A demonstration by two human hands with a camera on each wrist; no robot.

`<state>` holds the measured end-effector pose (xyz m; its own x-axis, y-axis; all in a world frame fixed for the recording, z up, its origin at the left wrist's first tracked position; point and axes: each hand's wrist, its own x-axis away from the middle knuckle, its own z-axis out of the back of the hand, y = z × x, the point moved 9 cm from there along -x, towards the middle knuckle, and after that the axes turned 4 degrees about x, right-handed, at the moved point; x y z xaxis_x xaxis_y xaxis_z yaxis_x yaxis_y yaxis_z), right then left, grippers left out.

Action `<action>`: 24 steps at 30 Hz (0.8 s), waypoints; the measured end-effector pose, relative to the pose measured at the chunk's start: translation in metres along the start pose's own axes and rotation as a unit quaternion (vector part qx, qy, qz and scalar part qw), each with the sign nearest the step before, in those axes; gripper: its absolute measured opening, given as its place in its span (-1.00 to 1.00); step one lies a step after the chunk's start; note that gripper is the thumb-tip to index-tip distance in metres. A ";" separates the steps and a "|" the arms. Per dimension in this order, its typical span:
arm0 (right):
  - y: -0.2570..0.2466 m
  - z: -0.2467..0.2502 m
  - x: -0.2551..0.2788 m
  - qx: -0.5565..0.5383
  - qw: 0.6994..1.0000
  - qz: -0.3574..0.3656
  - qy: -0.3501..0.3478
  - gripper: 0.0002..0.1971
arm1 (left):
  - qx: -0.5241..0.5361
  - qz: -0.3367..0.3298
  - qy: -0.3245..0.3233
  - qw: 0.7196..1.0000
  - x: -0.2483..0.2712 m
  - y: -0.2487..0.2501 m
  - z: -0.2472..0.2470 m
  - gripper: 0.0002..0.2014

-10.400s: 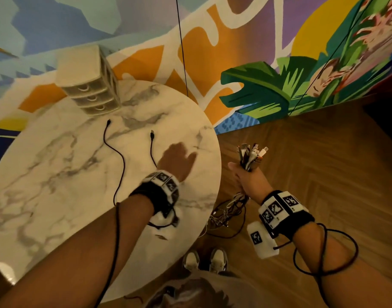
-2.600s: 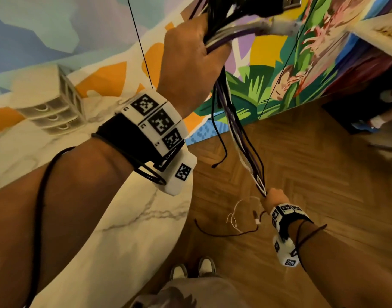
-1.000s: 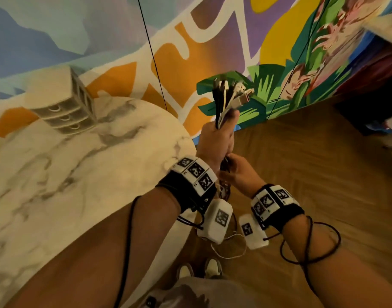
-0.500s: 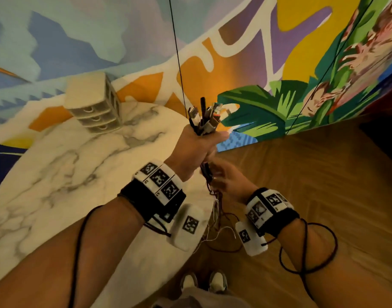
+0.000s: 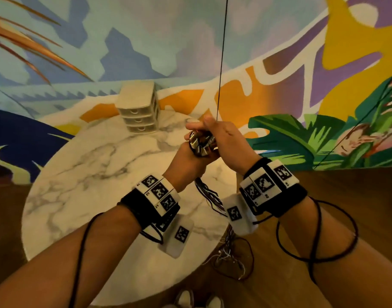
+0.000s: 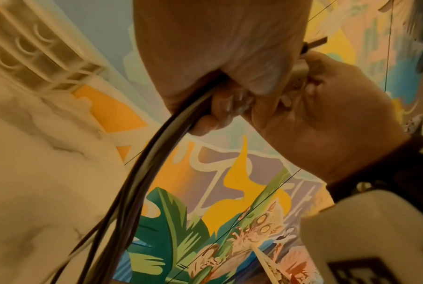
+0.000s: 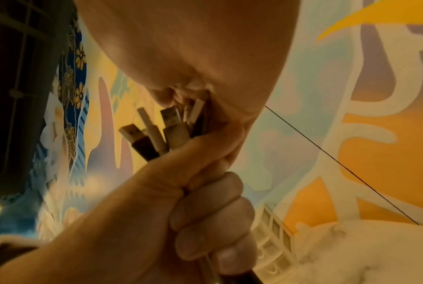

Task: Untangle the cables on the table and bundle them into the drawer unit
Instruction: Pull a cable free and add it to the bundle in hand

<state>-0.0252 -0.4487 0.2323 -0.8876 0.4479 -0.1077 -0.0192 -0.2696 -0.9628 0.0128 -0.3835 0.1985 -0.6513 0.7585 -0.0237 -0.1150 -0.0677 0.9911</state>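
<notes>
My left hand (image 5: 188, 163) is fisted round the cables (image 5: 200, 144), right hand (image 5: 221, 138) pinching the plugs; the loose tails (image 5: 230, 256) hanging off the table's (image 5: 84, 174) near edge could re-tangle.

A round white marble table (image 5: 84, 196) with grey veining stands on a herringbone wooden floor (image 5: 346, 196). At its far edge, close to the painted wall, sits a small cream drawer unit (image 5: 138, 113) with three drawers, all pushed in. Loose cable ends (image 5: 230, 261) trail in a tangle on the floor just beside the table's near right edge.
</notes>
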 end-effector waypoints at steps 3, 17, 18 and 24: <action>0.004 -0.014 -0.005 0.035 0.998 -0.007 -0.044 -0.55 | -0.016 0.012 -0.007 1.000 0.008 -0.001 0.002 -0.71; -0.023 -0.054 -0.037 0.205 0.974 0.040 -0.085 -0.27 | -0.053 0.030 0.022 0.998 -0.002 -0.034 0.028 -0.83; -0.022 -0.067 -0.034 0.301 0.945 0.035 -0.121 -0.32 | -0.053 0.038 0.015 0.998 -0.002 -0.038 0.031 -0.80; -0.002 -0.101 -0.047 0.447 0.883 -0.008 -0.145 -0.46 | -0.050 0.038 0.007 0.998 -0.002 -0.051 0.060 -0.57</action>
<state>0.0633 -0.3827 0.2142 -0.9621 0.2550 0.0972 -0.2728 -0.8884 -0.3692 0.0645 -0.3424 0.1562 -0.6708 0.7400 0.0494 -0.1385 -0.1904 0.9719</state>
